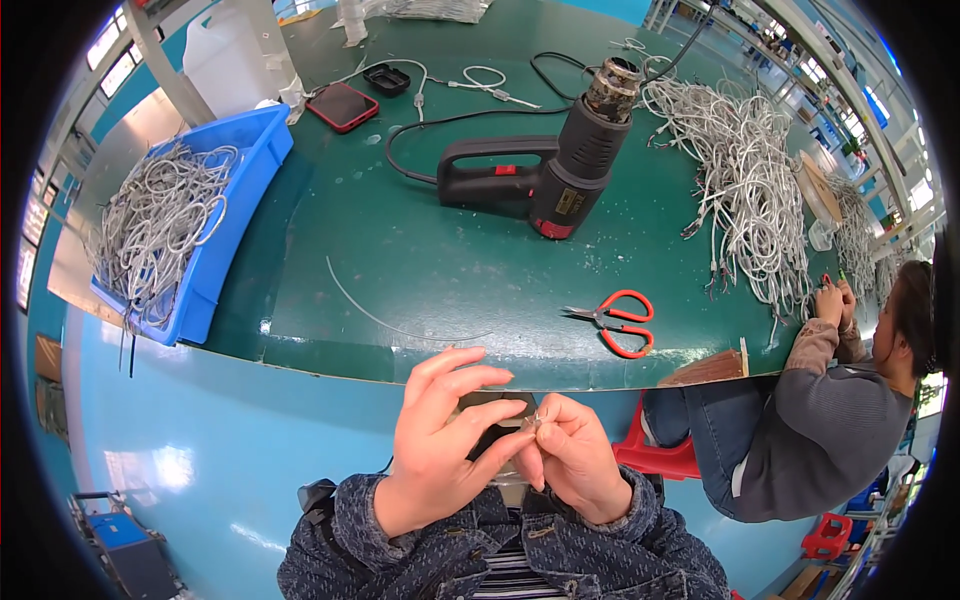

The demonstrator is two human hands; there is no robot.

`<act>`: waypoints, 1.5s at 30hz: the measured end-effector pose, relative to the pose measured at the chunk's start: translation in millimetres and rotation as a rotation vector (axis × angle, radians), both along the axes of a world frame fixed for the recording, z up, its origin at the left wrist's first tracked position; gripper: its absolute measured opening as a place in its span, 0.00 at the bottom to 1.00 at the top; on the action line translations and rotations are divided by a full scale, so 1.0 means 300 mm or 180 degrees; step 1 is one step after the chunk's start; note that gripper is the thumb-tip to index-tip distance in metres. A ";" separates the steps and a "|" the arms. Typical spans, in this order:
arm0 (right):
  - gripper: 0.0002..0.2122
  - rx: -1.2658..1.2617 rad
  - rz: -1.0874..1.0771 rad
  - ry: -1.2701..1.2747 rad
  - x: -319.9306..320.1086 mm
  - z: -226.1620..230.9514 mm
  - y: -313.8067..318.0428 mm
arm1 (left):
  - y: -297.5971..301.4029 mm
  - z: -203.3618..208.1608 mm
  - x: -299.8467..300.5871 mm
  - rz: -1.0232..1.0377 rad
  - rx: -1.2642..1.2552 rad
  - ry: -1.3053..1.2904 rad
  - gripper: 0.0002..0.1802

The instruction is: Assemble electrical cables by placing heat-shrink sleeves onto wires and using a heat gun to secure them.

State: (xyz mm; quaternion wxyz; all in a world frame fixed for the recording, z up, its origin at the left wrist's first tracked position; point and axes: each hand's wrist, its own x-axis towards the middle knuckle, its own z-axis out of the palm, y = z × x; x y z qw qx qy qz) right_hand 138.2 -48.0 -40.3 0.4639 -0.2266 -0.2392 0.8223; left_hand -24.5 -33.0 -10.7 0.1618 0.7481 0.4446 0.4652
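Both my hands meet in front of the table's near edge. My right hand (578, 455) is closed in a pinch on something small and silvery, too small to name. My left hand (450, 430) has its fingers spread, with the thumb tip and index finger close to that pinch; whether they touch the small piece I cannot tell. Beyond my left hand, a thin pale tube or wire (372, 315) lies curved on the green table (330, 225). Scissors with red handles (612, 322) rest to the right, blades slightly apart. A black heat gun (580, 150) stands nozzle-up farther back.
At left, a blue bin (235, 235) holds tangled grey cables (165, 220). A big heap of similar cables (745, 180) covers the table's right side. A red-edged phone (342, 107) lies near a small black tray (386, 79). A seated co-worker (830, 410) works at right.
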 end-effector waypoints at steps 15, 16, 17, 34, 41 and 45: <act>0.05 0.0206 -0.0105 -0.0408 -0.003 -0.016 0.003 | 0.005 0.027 -0.003 -0.0202 -0.0331 0.0140 0.11; 0.05 0.0296 -0.0128 -0.0550 -0.004 -0.018 0.004 | 0.003 0.025 -0.002 -0.0120 -0.0282 0.0245 0.11; 0.05 0.0300 -0.0133 -0.0546 -0.005 -0.023 0.005 | 0.000 0.023 0.001 -0.0040 -0.0232 0.0352 0.10; 0.07 0.1478 -0.0732 -0.2274 -0.058 -0.003 -0.012 | 0.020 -0.033 0.040 0.0577 0.0815 0.0133 0.06; 0.09 0.1277 -0.0814 -0.1714 -0.069 0.004 0.009 | 0.012 -0.025 0.042 0.0486 0.0665 -0.0018 0.09; 0.13 0.0923 -0.0305 -0.0864 -0.045 -0.022 0.017 | 0.013 -0.018 0.031 0.0312 0.0365 -0.0229 0.10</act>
